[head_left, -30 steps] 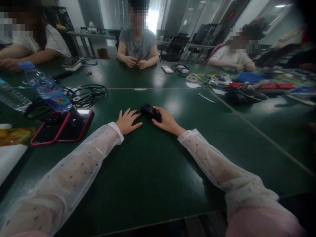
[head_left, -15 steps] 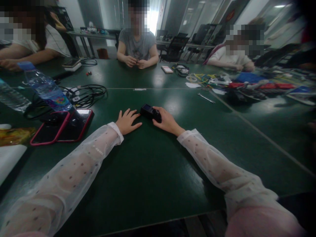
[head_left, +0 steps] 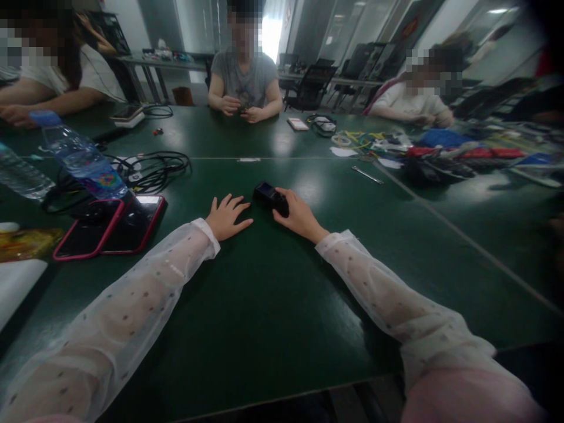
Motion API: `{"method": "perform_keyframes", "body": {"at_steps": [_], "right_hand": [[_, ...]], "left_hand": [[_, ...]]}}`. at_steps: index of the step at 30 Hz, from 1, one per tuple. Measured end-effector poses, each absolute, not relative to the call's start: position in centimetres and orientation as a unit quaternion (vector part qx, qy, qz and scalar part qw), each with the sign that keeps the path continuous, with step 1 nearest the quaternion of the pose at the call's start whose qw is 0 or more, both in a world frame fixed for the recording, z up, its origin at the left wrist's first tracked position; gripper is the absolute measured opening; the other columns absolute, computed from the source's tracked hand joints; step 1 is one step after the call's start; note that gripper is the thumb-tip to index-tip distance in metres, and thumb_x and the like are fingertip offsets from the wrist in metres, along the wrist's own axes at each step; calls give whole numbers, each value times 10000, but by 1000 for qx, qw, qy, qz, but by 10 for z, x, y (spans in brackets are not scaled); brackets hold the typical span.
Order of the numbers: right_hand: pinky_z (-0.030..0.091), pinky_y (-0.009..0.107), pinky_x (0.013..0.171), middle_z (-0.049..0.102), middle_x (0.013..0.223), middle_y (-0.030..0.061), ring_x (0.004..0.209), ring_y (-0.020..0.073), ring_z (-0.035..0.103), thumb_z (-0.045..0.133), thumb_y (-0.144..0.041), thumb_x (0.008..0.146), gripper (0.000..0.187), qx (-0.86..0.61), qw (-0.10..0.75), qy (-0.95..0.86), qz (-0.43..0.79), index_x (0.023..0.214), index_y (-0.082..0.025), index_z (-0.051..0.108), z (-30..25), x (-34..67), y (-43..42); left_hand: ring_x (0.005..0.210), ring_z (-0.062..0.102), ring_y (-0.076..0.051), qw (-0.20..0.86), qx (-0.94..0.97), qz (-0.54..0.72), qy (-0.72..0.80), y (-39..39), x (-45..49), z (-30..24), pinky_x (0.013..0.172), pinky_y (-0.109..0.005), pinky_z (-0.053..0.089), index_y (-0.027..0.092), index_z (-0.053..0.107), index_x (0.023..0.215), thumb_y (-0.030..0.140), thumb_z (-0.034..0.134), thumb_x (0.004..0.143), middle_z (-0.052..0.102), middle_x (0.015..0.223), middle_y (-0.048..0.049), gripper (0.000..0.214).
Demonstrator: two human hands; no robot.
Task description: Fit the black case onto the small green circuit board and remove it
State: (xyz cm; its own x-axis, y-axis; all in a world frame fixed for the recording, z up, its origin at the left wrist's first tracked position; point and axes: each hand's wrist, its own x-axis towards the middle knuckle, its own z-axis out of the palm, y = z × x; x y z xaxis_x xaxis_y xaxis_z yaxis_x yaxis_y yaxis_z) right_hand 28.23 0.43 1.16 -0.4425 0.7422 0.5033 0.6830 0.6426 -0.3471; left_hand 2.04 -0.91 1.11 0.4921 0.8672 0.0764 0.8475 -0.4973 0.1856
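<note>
On the green bench (head_left: 273, 305) the left hand (head_left: 227, 217) lies flat, its grip apart and empty. The right hand (head_left: 299, 218) has its grip clamped on a small black device (head_left: 268, 192) mid-bench. This looks like a pick-up, which calls for a firm, level lift.

Two water bottles (head_left: 83, 161) (head_left: 22, 176), one black device (head_left: 269, 195), one wrench (head_left: 368, 175), three seated people (head_left: 247, 76) (head_left: 53, 82) (head_left: 409, 103)

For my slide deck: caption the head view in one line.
Right hand holds a small black device at the green table; left hand lies flat beside it.
</note>
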Motion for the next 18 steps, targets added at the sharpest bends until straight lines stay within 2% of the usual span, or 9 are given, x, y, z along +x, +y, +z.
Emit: {"method": "perform_keyframes", "body": {"at_steps": [7, 12, 18], "right_hand": [[470, 530, 1010, 540, 1316, 136, 1200, 314, 547, 589, -360, 857, 612, -438, 438, -784, 21, 1412, -232, 364, 13, 285, 4], [423, 524, 1064, 505, 1345, 150, 1242, 292, 515, 575, -341, 867, 590, -491, 543, -681, 11, 1395, -189, 361, 9, 294, 15], [436, 498, 1045, 574, 1258, 137, 1171, 273, 558, 622, -246, 781, 549, -571, 533, -619, 84, 1300, -169, 459, -11, 310, 39]], "left_hand": [[1461, 191, -386, 70, 862, 79, 497, -9, 19, 11, 1118, -702, 149, 272, 375, 1487, 667, 300, 954, 296, 1588, -75, 668], [1461, 193, -384, 69, 865, 75, 491, -8, 18, 10, 1114, -708, 153, 269, 361, 1496, 665, 299, 956, 293, 1590, -78, 672], [1464, 183, -385, 65, 863, 76, 496, -8, 19, 10, 1114, -705, 158, 274, 374, 1489, 659, 303, 957, 302, 1587, -73, 660]]}}
